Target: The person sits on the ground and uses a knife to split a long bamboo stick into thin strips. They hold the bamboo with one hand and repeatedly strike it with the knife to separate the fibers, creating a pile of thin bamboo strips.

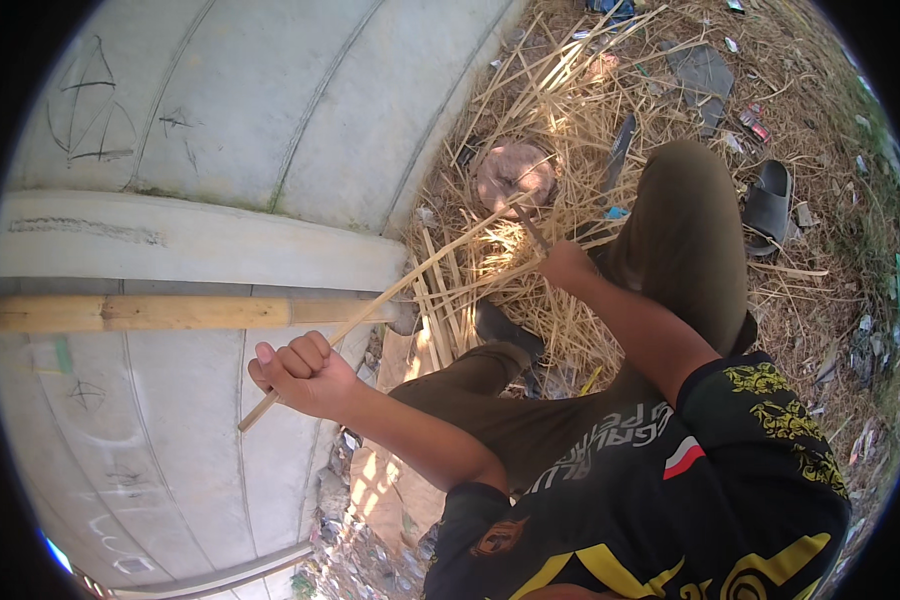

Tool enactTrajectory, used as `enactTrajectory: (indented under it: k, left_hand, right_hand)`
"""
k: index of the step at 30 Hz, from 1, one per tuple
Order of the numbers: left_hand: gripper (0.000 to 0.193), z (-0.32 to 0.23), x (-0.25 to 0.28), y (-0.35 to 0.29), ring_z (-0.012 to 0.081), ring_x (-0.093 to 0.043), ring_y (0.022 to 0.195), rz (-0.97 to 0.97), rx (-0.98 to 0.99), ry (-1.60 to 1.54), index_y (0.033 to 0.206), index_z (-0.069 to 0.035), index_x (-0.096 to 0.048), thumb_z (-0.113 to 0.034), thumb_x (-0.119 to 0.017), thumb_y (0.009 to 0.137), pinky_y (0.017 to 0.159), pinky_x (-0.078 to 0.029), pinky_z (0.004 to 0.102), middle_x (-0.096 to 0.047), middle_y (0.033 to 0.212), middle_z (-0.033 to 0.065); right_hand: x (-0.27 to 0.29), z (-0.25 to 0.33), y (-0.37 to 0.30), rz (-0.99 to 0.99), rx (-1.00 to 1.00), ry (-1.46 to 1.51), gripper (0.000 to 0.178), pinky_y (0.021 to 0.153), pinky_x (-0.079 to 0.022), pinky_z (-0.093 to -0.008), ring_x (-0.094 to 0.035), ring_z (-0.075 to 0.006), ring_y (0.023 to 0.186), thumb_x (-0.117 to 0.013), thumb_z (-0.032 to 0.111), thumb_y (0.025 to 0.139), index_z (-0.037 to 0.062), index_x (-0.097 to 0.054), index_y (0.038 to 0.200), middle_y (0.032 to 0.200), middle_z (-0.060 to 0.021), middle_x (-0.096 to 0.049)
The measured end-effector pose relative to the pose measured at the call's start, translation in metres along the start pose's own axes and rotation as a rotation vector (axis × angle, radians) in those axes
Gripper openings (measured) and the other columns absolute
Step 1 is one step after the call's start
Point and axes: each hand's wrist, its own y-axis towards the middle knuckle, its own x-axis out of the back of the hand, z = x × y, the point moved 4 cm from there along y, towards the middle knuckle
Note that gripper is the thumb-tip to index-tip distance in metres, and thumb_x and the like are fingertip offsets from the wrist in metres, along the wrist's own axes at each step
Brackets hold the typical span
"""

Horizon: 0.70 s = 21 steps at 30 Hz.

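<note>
My left hand [308, 376] is closed in a fist around one end of a long thin bamboo strip [400, 286]. The strip slants away to the right, and its far tip lies over a round wooden block [514, 172] on the ground. Between my knees, my right hand [568, 266] grips a knife; the handle is hidden in the fingers. Its narrow dark blade [532, 229] points toward the block and meets or nearly meets the strip's far end. Whether the two touch, I cannot tell.
A pale wall [240, 100] runs along the left, with a bamboo pole [190, 313] lying against it. Several split strips [435, 300] and shavings cover the ground around the block. A black sandal [767, 207] lies right of my bent knee; a flattened cardboard piece [380, 500] lies nearer.
</note>
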Motion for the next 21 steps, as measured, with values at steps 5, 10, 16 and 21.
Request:
enactTrajectory:
  k: [5,10,16,21]
  left_hand:
    - [0.051,-0.011,-0.001,0.005,0.0074,-0.007,0.041,0.192,-0.028,-0.297,0.065,-0.017,-0.021,-0.043,-0.046,0.101,0.042,-0.007,0.0277,-0.015,0.043,-0.0043]
    - [0.059,-0.032,0.009,0.006,0.0083,-0.007,0.041,0.180,-0.073,-0.292,0.063,-0.018,-0.020,-0.060,-0.044,0.096,0.042,-0.007,0.0270,-0.015,0.043,-0.0039]
    - [0.054,-0.058,0.024,0.001,0.0077,-0.005,0.042,0.106,-0.171,-0.255,0.063,-0.019,-0.015,-0.043,-0.042,0.103,0.040,-0.008,0.0268,-0.012,0.044,-0.0047]
    - [0.053,-0.080,0.021,-0.005,0.0074,-0.005,0.042,0.057,-0.238,-0.175,0.063,-0.019,-0.013,-0.038,-0.037,0.106,0.039,-0.008,0.0256,-0.011,0.044,-0.0051]
  right_hand:
    - [-0.010,0.013,0.005,0.267,-0.135,0.389,0.026,0.045,-0.046,-0.0391,-0.054,-0.0246,0.046,-0.065,0.018,0.079,-0.0077,-0.063,0.077,0.061,-0.0158,-0.059]
    - [-0.014,0.013,0.009,0.436,-0.057,0.631,0.027,0.044,-0.046,-0.0398,-0.054,-0.0249,0.043,-0.064,0.018,0.079,-0.0088,-0.062,0.081,0.058,-0.0132,-0.056]
    - [0.003,0.070,-0.039,0.033,0.524,-0.129,0.029,0.072,-0.054,-0.0452,-0.068,-0.0353,0.074,-0.066,0.027,0.079,0.0055,-0.068,0.098,0.077,-0.0173,-0.068]
    - [0.018,0.080,-0.057,0.050,0.592,-0.189,0.026,0.071,-0.054,-0.0459,-0.069,-0.0326,0.077,-0.065,0.026,0.081,0.0060,-0.067,0.097,0.082,-0.0160,-0.070]
